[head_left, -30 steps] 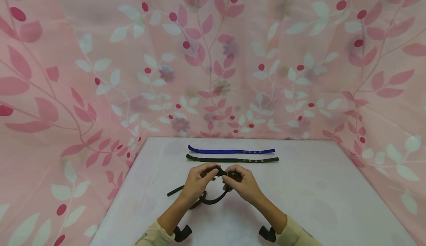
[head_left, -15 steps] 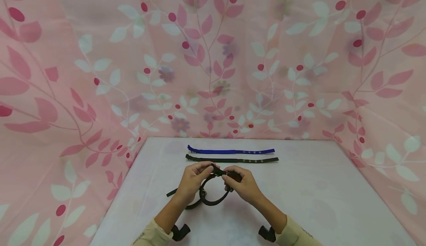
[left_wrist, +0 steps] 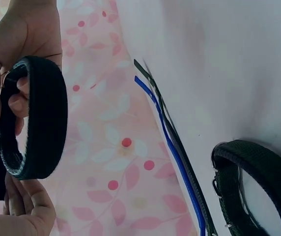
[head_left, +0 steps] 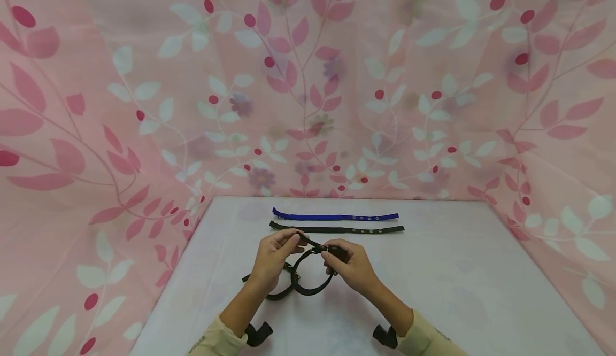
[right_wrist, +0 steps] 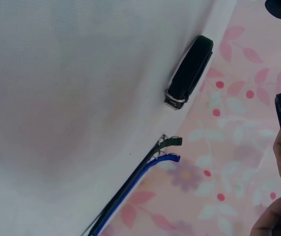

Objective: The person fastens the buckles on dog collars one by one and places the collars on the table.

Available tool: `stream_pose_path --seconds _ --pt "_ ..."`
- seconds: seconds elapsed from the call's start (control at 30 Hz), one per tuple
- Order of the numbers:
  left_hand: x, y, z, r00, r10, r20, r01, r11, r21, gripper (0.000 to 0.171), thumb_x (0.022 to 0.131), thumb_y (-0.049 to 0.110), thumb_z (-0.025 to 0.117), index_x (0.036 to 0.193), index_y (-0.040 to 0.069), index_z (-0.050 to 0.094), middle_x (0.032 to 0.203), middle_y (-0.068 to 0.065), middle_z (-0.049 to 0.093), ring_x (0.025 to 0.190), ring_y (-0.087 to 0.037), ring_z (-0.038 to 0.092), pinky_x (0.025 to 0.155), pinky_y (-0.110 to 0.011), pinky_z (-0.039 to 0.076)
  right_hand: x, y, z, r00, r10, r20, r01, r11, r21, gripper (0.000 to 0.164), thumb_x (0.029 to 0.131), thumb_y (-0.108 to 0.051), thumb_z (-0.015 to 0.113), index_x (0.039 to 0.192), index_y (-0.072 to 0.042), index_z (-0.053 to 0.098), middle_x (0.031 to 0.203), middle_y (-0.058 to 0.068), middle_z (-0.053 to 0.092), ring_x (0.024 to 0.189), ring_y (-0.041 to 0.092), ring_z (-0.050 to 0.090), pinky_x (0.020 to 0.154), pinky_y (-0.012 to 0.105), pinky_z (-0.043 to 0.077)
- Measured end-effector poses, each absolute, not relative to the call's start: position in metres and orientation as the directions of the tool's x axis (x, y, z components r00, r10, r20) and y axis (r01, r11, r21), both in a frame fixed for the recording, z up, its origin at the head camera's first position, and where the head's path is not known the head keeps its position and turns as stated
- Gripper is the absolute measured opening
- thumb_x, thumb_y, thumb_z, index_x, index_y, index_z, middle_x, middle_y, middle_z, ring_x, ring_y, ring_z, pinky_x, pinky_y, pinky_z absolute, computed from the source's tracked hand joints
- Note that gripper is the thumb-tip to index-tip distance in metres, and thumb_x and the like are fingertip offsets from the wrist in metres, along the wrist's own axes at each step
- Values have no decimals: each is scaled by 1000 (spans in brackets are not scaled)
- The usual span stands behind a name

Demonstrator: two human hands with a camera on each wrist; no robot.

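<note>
A dark collar [head_left: 313, 293], bent into a loop, is held up between both hands over the table. My left hand [head_left: 271, 260] pinches the collar's free strap end, drawn out to the upper left. With thumb and fingers my right hand [head_left: 355, 264] grips the collar close to its buckle. The left wrist view shows the padded band [left_wrist: 51, 123] as a ring, its narrow tail running down to my left thumb. Another dark collar [head_left: 279, 296], looped closed, lies on the table behind the held one.
Stretched flat toward the back of the white table [head_left: 457, 270] are a blue collar [head_left: 317, 218] and a dark green collar [head_left: 332, 230], side by side with eyelets at their right ends. A pink floral cloth [head_left: 308, 105] surrounds the table.
My left hand has moved left and slightly up, pulling the strap end out from the right hand. The collar's loop now shows as a round ring. The right hand stays in place.
</note>
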State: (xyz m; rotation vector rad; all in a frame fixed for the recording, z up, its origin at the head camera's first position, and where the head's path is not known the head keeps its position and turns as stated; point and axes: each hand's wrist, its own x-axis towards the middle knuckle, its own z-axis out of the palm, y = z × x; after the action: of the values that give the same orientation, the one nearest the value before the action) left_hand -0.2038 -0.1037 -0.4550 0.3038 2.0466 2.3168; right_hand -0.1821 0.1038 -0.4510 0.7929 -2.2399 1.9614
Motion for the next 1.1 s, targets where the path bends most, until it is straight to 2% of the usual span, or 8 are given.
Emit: stream_pose_path --seconds 0.13,0.2,0.3,0.67,0.83,0.93,1.1 --pt "-207 -114 -452 -993 82 86 66 -224 972 42 86 29 64 111 -4 58 99 -12 67 94 -24 65 83 -35 54 -181 107 -454 -867 -314 386 -424 62 -903 13 88 -4 59 98 5 61 72 23 63 55 33 61 50 37 53" --pt "-210 -122 -450 -996 21 88 79 -285 955 40 86 26 64 110 -5 58 96 -11 67 90 -22 65 81 -33 54 -181 110 -456 -880 -298 370 -412 88 -907 12 87 -4 61 96 4 62 71 22 63 53 33 60 50 37 53" --pt "-212 -132 -446 -992 -31 120 124 -303 945 39 87 23 63 110 -7 57 92 -8 67 87 -19 65 79 -32 55 -179 113 -458 -898 -284 335 -385 139 -913 13 86 -8 64 96 0 63 71 18 64 54 31 59 52 34 54" --pt "-214 -143 -444 -992 -54 114 126 -336 933 32 89 17 60 109 -7 58 93 -8 69 90 -24 66 80 -34 54 -179 114 -460 -898 -272 346 -395 147 -907 16 84 -8 65 98 0 63 72 12 63 57 26 59 52 28 51" --pt "-215 -144 -443 -991 -56 119 131 -368 920 30 89 16 60 108 -7 58 94 -8 68 88 -20 66 80 -32 55 -180 113 -460 -892 -268 364 -412 147 -899 14 85 -7 65 97 0 63 71 13 63 57 28 59 51 27 51" --pt "-215 -143 -443 -991 -64 118 133 -367 921 32 88 17 61 108 -8 58 93 -8 68 87 -19 65 79 -33 55 -181 113 -459 -893 -264 364 -407 133 -904 14 85 -6 64 96 2 62 72 17 63 58 31 58 51 28 51" --pt "-213 -140 -446 -996 -53 69 83 -347 934 41 86 20 64 110 -11 54 89 -6 68 88 -22 65 77 -34 55 -182 114 -460 -911 -223 347 -377 108 -920 14 86 -6 63 96 4 62 73 20 63 57 32 58 53 31 53"
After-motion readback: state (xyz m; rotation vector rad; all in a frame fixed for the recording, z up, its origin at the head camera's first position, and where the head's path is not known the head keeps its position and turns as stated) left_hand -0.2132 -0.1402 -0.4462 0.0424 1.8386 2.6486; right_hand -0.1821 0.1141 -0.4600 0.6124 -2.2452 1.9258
